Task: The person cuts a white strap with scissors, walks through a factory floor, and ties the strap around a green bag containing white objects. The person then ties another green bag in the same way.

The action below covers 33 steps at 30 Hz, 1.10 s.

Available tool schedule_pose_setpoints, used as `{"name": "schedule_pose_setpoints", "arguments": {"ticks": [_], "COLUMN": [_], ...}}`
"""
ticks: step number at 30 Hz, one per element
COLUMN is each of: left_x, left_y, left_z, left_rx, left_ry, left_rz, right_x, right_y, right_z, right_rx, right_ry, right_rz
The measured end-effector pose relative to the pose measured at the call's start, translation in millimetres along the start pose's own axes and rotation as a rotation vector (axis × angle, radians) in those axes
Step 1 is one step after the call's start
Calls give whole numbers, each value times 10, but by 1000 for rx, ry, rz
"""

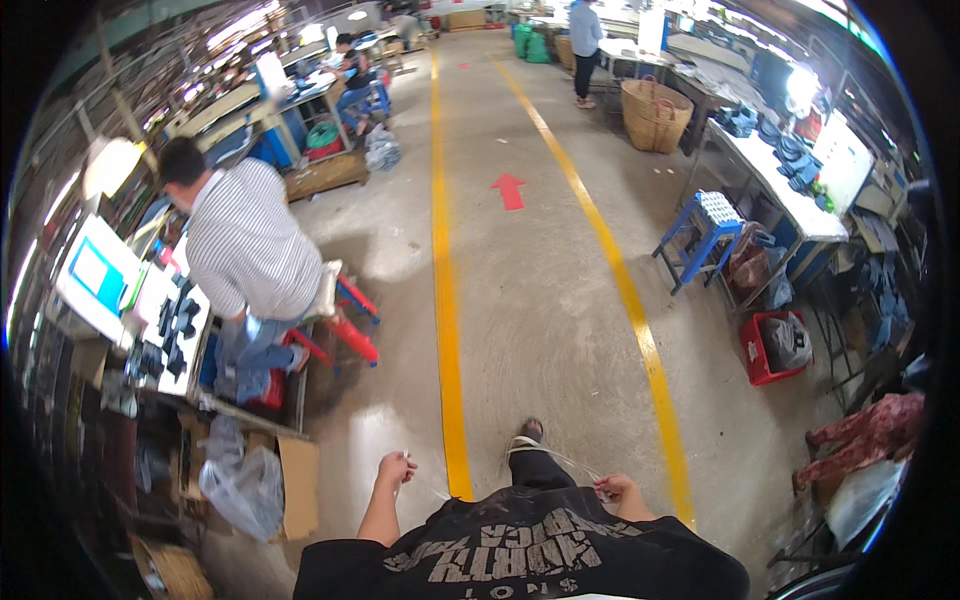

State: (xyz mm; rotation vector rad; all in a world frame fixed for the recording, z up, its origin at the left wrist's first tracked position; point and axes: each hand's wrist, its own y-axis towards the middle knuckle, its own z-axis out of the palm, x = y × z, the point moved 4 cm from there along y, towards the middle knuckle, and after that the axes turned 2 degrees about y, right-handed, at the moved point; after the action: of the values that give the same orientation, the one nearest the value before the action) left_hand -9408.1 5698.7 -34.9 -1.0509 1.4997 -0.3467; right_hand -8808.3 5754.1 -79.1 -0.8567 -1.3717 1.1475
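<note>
My left hand is raised in front of me at the lower left, fingers closed, with a bit of white at the fingertips. At the lower right my right hand is closed in a pinch. A thin white cord runs from it across the front of my dark trousers. Another pale strand hangs from the left hand towards my black shirt. Whether both strands are one piece I cannot tell. One shoe shows ahead on the concrete floor.
Yellow lines edge the walkway, with a red arrow between them. On the left a person in a striped shirt sits at a workbench. To the right stand a blue stool, a red crate and a wicker basket.
</note>
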Motion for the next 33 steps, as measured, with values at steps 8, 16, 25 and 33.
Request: {"name": "schedule_pose_setpoints", "arguments": {"ticks": [8,16,25,33], "left_x": [-2047,-3143,-5433,-8974], "left_y": [1402,1979,4375,7256], "left_z": [466,887,1219,1743], "left_rx": [-37,-29,102,279], "left_ry": [86,50,145,156], "left_rz": [-139,-192,-208,-146], "right_x": [2198,6785,9229,9656], "right_y": [1471,1741,2584,3129], "right_z": [-552,248,553,-40], "right_rx": [-75,-333,-301,-497], "right_ry": [-97,-661,-317,280], "right_rz": [-57,-519,-331,-78]}}
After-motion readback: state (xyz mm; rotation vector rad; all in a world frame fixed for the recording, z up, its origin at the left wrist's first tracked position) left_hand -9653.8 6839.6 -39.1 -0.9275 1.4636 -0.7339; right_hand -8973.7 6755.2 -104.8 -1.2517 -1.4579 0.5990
